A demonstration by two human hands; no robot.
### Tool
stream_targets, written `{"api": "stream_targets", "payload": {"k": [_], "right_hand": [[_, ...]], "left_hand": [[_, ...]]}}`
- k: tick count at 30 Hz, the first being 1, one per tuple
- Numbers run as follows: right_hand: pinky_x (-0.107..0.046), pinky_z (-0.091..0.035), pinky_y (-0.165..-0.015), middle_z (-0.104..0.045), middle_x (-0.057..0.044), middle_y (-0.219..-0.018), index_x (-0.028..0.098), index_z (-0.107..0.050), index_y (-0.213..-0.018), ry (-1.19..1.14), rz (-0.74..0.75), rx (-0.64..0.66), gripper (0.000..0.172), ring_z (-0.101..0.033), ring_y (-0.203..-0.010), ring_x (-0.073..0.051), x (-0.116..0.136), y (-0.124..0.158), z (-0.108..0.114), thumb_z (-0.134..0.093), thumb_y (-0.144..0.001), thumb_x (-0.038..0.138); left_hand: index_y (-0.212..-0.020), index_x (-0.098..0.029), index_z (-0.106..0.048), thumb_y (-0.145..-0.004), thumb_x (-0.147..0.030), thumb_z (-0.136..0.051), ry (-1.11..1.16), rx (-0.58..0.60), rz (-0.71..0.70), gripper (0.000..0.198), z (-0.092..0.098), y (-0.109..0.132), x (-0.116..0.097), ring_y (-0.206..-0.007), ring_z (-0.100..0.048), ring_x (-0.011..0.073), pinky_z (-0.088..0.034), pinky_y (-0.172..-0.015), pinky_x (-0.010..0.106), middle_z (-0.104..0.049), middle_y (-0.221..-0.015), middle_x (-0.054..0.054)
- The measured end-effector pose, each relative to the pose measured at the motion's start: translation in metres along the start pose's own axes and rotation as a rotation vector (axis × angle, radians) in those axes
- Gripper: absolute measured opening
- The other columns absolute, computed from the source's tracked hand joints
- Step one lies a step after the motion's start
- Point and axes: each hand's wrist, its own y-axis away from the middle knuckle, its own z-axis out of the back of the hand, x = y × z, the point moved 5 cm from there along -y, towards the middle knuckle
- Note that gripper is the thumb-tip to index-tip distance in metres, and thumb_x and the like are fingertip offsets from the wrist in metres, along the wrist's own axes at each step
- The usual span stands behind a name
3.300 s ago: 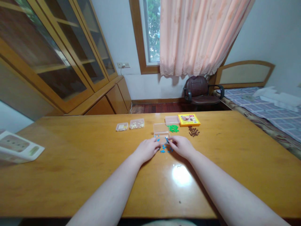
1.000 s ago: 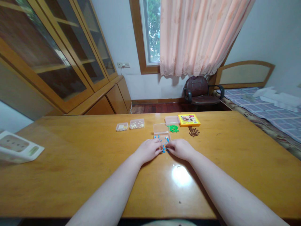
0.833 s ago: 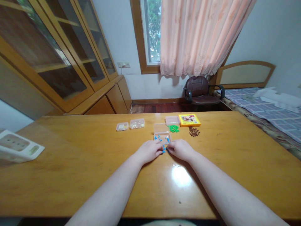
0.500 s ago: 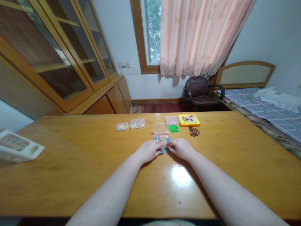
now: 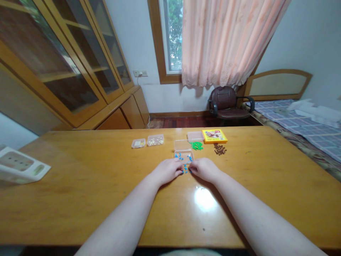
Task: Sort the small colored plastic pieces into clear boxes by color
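Small blue plastic pieces (image 5: 185,168) lie on the table between my two hands. More of them sit inside a clear plastic box (image 5: 183,163) just beyond, its lid (image 5: 182,145) folded back away from me. My left hand (image 5: 169,170) rests at the box's near left corner with its fingers curled beside the loose pieces. On the other side, my right hand (image 5: 204,168) has its fingertips pinched together low on the table, close to a blue piece. Whatever either set of fingertips holds is too small and too hidden to make out.
Behind the box are green pieces (image 5: 197,145), another clear container (image 5: 195,136), a yellow box (image 5: 214,136) and brown pieces (image 5: 220,149). Two clear boxes (image 5: 155,140) with pale pieces stand at the back left. A white holder (image 5: 23,167) is at the left edge.
My right hand's fingertips have shifted slightly down toward me, from the box's near edge to the loose blue pieces. My left hand has stayed almost still.
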Motion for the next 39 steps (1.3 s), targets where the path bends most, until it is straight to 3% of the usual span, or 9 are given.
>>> {"api": "stream_targets", "payload": {"k": [6, 9, 13, 18, 23, 30, 32, 39], "right_hand": [[-0.023, -0.037, -0.063, -0.071, -0.005, -0.08, 0.022, -0.07, -0.085, -0.058, 0.014, -0.05, 0.02, -0.063, -0.07, -0.015, -0.002, 0.001, 0.0, -0.051, -0.084, 0.029], [-0.023, -0.038, -0.065, -0.071, -0.006, -0.08, 0.021, -0.07, -0.087, -0.117, 0.001, -0.148, 0.022, -0.063, -0.071, -0.015, -0.006, 0.001, 0.0, -0.05, -0.086, 0.03], [-0.024, -0.041, -0.069, -0.071, -0.006, -0.086, 0.02, -0.069, -0.094, -0.219, -0.077, -0.286, 0.023, -0.063, -0.077, -0.016, -0.015, -0.001, 0.003, -0.049, -0.087, 0.03], [-0.024, -0.042, -0.067, -0.071, -0.005, -0.087, 0.02, -0.067, -0.1, -0.315, -0.143, -0.31, 0.025, -0.064, -0.075, -0.016, -0.023, 0.0, 0.007, -0.048, -0.086, 0.027], [-0.024, -0.039, -0.063, -0.07, -0.005, -0.078, 0.02, -0.068, -0.086, -0.271, -0.095, -0.253, 0.025, -0.062, -0.07, -0.016, -0.017, 0.003, 0.01, -0.045, -0.087, 0.03], [-0.022, -0.037, -0.06, -0.068, -0.001, -0.071, 0.023, -0.067, -0.088, -0.276, -0.045, -0.167, 0.018, -0.059, -0.064, -0.013, -0.02, 0.006, 0.013, -0.051, -0.081, 0.028], [-0.022, -0.036, -0.059, -0.067, 0.0, -0.068, 0.022, -0.067, -0.087, -0.275, -0.029, -0.177, 0.017, -0.058, -0.061, -0.013, -0.02, 0.008, 0.017, -0.053, -0.08, 0.028], [-0.023, -0.038, -0.059, -0.07, -0.001, -0.072, 0.024, -0.07, -0.083, -0.22, 0.034, -0.079, 0.017, -0.059, -0.064, -0.014, -0.017, 0.008, 0.013, -0.054, -0.077, 0.026]], "left_hand": [[-0.094, -0.023, -0.062, -0.082, -0.029, -0.055, 0.048, -0.013, -0.014, 0.014, 0.001, 0.001, -0.002, -0.086, -0.058, 0.0153, -0.045, -0.075, 0.025, -0.062, -0.096, 0.001], [-0.09, -0.023, -0.062, -0.082, -0.026, -0.055, 0.056, 0.0, -0.004, 0.011, -0.002, 0.001, -0.001, -0.084, -0.058, 0.0149, -0.045, -0.074, 0.024, -0.062, -0.095, 0.001], [-0.087, -0.022, -0.062, -0.082, -0.023, -0.054, 0.055, 0.013, -0.001, 0.01, -0.003, -0.001, -0.002, -0.083, -0.058, 0.015, -0.045, -0.073, 0.024, -0.063, -0.092, 0.001], [-0.09, -0.021, -0.061, -0.082, -0.02, -0.053, 0.078, 0.041, 0.018, 0.011, -0.004, 0.0, -0.001, -0.085, -0.059, 0.0154, -0.045, -0.075, 0.024, -0.063, -0.093, 0.002], [-0.092, -0.022, -0.06, -0.083, -0.023, -0.054, 0.07, -0.001, 0.036, 0.01, -0.003, 0.0, 0.002, -0.085, -0.059, 0.0158, -0.046, -0.076, 0.026, -0.061, -0.096, 0.002], [-0.107, -0.019, -0.056, -0.088, -0.027, -0.047, -0.019, -0.281, 0.274, 0.022, 0.011, 0.002, 0.019, -0.092, -0.058, 0.0182, -0.046, -0.082, 0.03, -0.058, -0.104, 0.007], [-0.108, -0.02, -0.056, -0.088, -0.027, -0.046, -0.021, -0.276, 0.238, 0.023, 0.011, 0.002, 0.017, -0.092, -0.058, 0.0179, -0.047, -0.082, 0.03, -0.058, -0.105, 0.006], [-0.109, -0.029, -0.061, -0.088, -0.027, -0.047, -0.076, -0.087, -0.014, 0.026, -0.001, 0.001, -0.003, -0.086, -0.058, 0.0164, -0.046, -0.076, 0.028, -0.057, -0.1, 0.003]]}}
